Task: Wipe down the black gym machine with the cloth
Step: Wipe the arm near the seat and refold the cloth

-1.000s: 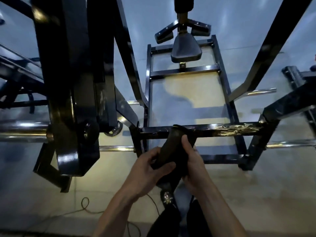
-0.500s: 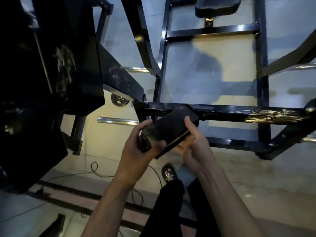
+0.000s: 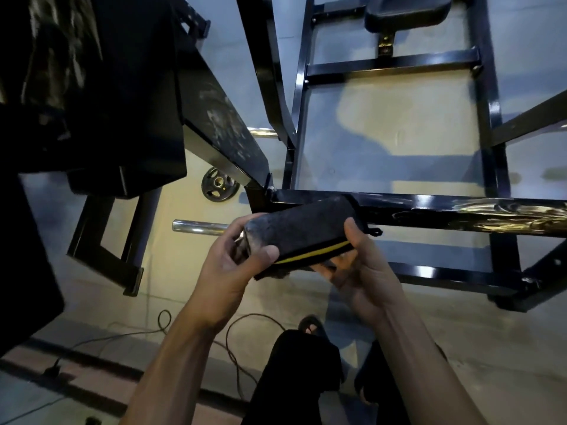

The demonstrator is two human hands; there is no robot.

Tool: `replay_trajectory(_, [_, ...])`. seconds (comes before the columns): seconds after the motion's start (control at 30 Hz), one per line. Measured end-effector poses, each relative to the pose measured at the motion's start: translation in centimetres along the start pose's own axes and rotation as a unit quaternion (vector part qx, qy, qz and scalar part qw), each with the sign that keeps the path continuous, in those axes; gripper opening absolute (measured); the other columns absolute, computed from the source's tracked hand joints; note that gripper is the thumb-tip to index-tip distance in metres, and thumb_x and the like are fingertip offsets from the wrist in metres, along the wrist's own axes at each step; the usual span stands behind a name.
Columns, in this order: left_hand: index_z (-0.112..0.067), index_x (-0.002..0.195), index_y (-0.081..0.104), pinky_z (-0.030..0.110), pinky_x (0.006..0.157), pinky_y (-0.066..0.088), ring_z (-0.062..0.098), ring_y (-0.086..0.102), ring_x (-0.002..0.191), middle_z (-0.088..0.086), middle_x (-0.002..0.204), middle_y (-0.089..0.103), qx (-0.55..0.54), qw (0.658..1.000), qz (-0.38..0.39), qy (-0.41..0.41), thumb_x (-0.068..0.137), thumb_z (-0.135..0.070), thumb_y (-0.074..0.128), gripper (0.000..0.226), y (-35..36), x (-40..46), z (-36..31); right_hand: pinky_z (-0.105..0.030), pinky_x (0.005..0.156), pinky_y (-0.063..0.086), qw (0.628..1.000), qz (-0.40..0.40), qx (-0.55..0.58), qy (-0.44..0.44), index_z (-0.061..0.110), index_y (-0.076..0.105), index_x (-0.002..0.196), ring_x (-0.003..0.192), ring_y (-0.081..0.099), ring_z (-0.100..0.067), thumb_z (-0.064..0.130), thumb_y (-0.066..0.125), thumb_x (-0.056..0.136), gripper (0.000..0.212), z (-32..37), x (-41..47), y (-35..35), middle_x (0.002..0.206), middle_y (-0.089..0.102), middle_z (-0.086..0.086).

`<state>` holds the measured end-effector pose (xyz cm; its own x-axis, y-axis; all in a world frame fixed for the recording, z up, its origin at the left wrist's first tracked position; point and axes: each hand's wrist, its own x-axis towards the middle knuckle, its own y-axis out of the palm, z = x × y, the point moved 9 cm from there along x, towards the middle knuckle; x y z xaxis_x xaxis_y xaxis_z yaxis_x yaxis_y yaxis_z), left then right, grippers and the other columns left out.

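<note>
A dark folded cloth [image 3: 306, 231] with a yellow stripe along one edge is held in front of me, just below the machine's near crossbar. My left hand [image 3: 233, 265] grips its left end, thumb on top. My right hand [image 3: 359, 268] cups its right end from beneath, thumb over the top edge. The black gym machine [image 3: 429, 210] fills the view: a glossy frame with crossbars, a padded seat [image 3: 405, 10] at the top, and a dusty slanted beam [image 3: 221, 127] at the left.
A small weight plate [image 3: 219, 186] lies on the pale floor beside a chrome bar [image 3: 199, 226]. Cables [image 3: 239, 338] trail across the floor near my feet [image 3: 310, 325]. Large black machine parts [image 3: 92, 87] loom at the left.
The cloth came off the crossbar and now lies level between both hands, showing its yellow stripe. The view has closed in and shifted left.
</note>
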<state>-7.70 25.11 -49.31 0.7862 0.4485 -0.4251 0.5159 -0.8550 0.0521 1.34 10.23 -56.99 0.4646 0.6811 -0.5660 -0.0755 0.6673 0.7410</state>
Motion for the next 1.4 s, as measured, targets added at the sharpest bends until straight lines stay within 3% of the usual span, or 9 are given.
replay_trajectory(0.17, [-0.011, 0.132, 0.059, 0.056, 0.101, 0.050, 0.041, 0.061, 0.123, 0.016, 0.126, 0.068, -0.041, 0.999, -0.026, -0.004, 0.065, -0.028, 0.088, 0.075, 0.3, 3.3, 5.9, -0.044, 0.097, 0.057, 0.997, 0.073, -0.001, 0.036, 0.011, 0.058, 0.139, 0.125, 0.064, -0.034, 0.057, 0.093, 0.060, 0.097, -2.8, 4.7, -1.1, 0.135, 0.066, -0.018])
replay_trajectory(0.3, [-0.016, 0.130, 0.060, 0.062, 0.103, 0.048, 0.044, 0.061, 0.120, 0.017, 0.124, 0.067, -0.012, 0.999, -0.045, 0.018, 0.067, -0.038, 0.092, 0.074, 0.2, 5.7, 11.3, -0.048, 0.098, 0.057, 0.995, -0.014, -0.103, -0.006, 0.017, 0.057, 0.139, 0.119, 0.068, -0.030, 0.054, 0.089, 0.066, 0.088, -3.9, 8.7, -5.7, 0.129, 0.070, -0.012])
replay_trajectory(0.57, [-0.019, 0.128, 0.055, 0.050, 0.079, 0.057, 0.030, 0.066, 0.098, 0.008, 0.107, 0.066, 0.104, 0.986, -0.044, 0.125, 0.079, -0.029, 0.081, 0.057, -0.2, 12.4, 17.6, -0.051, 0.099, 0.056, 0.950, 0.006, -0.261, -0.171, 0.029, 0.074, 0.110, 0.111, 0.071, -0.020, 0.039, 0.064, 0.098, 0.019, -2.2, 16.9, -9.2, 0.112, 0.076, -0.002])
replay_trajectory(0.7, [-0.018, 0.131, 0.057, 0.033, 0.085, 0.058, 0.022, 0.069, 0.102, 0.004, 0.110, 0.070, 0.150, 0.968, -0.034, 0.196, 0.088, -0.033, 0.071, 0.048, -1.4, 14.6, 18.8, -0.048, 0.096, 0.058, 0.927, -0.012, -0.301, -0.224, 0.022, 0.074, 0.106, 0.103, 0.073, -0.016, 0.045, 0.066, 0.089, 0.030, -1.2, 20.0, -9.7, 0.104, 0.078, 0.001])
replay_trajectory(0.9, [-0.016, 0.113, 0.066, 0.027, 0.079, 0.056, 0.019, 0.068, 0.093, 0.002, 0.100, 0.072, 0.100, 0.901, -0.256, 0.335, 0.102, -0.035, 0.057, 0.023, -9.7, 16.9, 16.9, -0.046, 0.094, 0.059, 0.910, 0.008, -0.337, -0.242, 0.026, 0.074, 0.103, 0.099, 0.074, -0.014, 0.041, 0.061, 0.099, 0.020, -0.8, 22.7, -8.4, 0.102, 0.079, 0.004])
replay_trajectory(1.07, [-0.030, 0.132, 0.057, 0.015, 0.089, 0.050, 0.007, 0.060, 0.118, -0.007, 0.130, 0.062, 0.143, 0.836, -0.328, 0.416, 0.107, -0.035, 0.048, 0.027, -11.4, 18.8, 13.5, -0.035, 0.080, 0.061, 0.897, 0.059, -0.370, -0.235, 0.020, 0.074, 0.103, 0.091, 0.077, -0.015, 0.041, 0.061, 0.101, 0.025, 0.2, 24.4, -3.2, 0.096, 0.080, 0.002])
replay_trajectory(1.2, [-0.038, 0.134, 0.054, 0.023, 0.103, 0.044, 0.000, 0.053, 0.128, -0.016, 0.133, 0.058, 0.140, 0.824, -0.326, 0.441, 0.110, -0.047, 0.030, 0.035, -11.1, 20.8, 11.4, -0.033, 0.079, 0.058, 0.878, 0.025, -0.416, -0.236, 0.019, 0.074, 0.101, 0.093, 0.074, -0.014, 0.043, 0.067, 0.098, 0.025, 1.3, 26.9, -1.0, 0.099, 0.079, 0.004])
replay_trajectory(1.33, [-0.055, 0.125, 0.043, 0.002, 0.099, 0.033, -0.026, 0.044, 0.120, -0.048, 0.117, 0.055, 0.102, 0.852, -0.279, 0.432, 0.111, -0.042, 0.016, 0.033, -10.1, 23.3, 11.2, -0.044, 0.089, 0.059, 0.850, -0.033, -0.454, -0.265, 0.013, 0.072, 0.104, 0.096, 0.072, -0.023, 0.040, 0.064, 0.099, 0.028, 1.8, 28.8, -1.0, 0.106, 0.076, -0.007])
replay_trajectory(1.4, [-0.042, 0.142, 0.045, 0.011, 0.107, 0.036, -0.016, 0.044, 0.131, -0.035, 0.133, 0.056, 0.125, 0.835, -0.296, 0.447, 0.111, -0.039, 0.015, 0.043, -10.1, 23.4, 11.1, -0.041, 0.084, 0.058, 0.834, -0.046, -0.466, -0.292, 0.005, 0.067, 0.101, 0.089, 0.070, -0.024, 0.039, 0.058, 0.100, 0.035, 1.7, 29.2, -0.8, 0.097, 0.074, -0.008])
